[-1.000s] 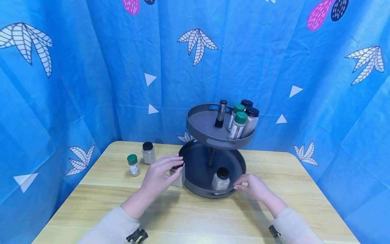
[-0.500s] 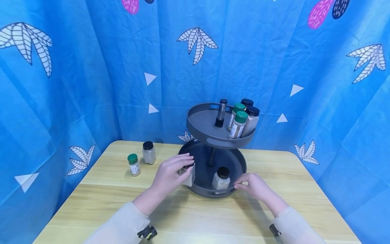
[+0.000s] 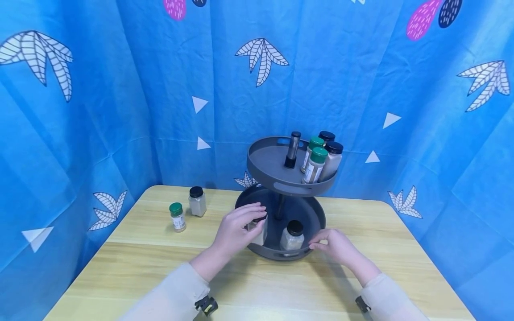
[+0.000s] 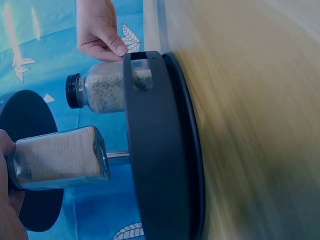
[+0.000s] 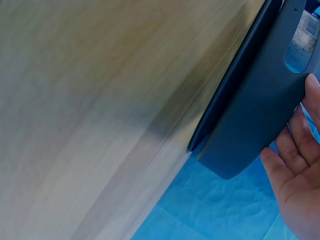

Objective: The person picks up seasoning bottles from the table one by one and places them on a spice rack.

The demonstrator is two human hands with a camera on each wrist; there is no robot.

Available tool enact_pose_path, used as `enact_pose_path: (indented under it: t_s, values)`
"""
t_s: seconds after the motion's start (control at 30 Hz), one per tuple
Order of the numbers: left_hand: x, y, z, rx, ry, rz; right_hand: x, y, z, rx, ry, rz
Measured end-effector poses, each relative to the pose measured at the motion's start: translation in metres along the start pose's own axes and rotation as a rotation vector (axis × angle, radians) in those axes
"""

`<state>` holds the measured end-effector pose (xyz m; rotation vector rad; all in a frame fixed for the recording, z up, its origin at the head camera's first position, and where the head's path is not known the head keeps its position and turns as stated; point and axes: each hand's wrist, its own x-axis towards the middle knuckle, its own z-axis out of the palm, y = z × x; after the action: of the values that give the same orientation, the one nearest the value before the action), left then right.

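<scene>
Left hand: left hand (image 3: 238, 225) is gripping the held jar (image 4: 57, 157), fingers and thumb clamping its upper end.
Held jar: hanging roughly upright over the left front of the lower tray (image 4: 155, 140); base is not touching the tray.
Why top grip: probably keeping fingers clear of the rim and leaving the base free.
Right hand: right hand (image 3: 335, 245) is pinching the lower tray's rim at its right front. Likely steadying it, as a round tray could be turning or sliding.
Tray jar: tray jar (image 3: 291, 240) is standing just inside the front rim, between the hands, touching neither as far as the head view is showing.
Upper tray: upper tray (image 3: 271, 166) is carrying four upper jars (image 3: 313, 171), bunching at the right, probably using the rim as a backstop.
Table: green jar (image 3: 177, 216) and black jar (image 3: 197, 205) are standing left on the table (image 3: 257, 290), near each other.
Labels: green jar is wearing a white label (image 3: 179, 223), print too small. Tray jar is showing a barcode label (image 5: 311, 26), partly cut off.
Brands: none reading clearly.
</scene>
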<state>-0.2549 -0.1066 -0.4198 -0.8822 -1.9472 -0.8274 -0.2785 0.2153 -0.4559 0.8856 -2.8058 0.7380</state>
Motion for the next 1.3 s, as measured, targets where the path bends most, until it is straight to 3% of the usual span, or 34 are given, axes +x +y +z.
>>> enact_pose_path:
  t_s: [0.47,0.93,1.3]
  values:
    - [-0.003,-0.004,0.024,0.021,0.006,-0.016,0.000,-0.001,-0.001,-0.005,-0.002,-0.001]
    - [-0.005,-0.010,0.040,0.040,0.011,-0.015,0.000,0.000,-0.001,-0.004,-0.007,-0.004]
    - [-0.005,-0.011,0.048,0.052,-0.025,-0.015,0.001,-0.001,-0.001,-0.001,-0.007,-0.002]
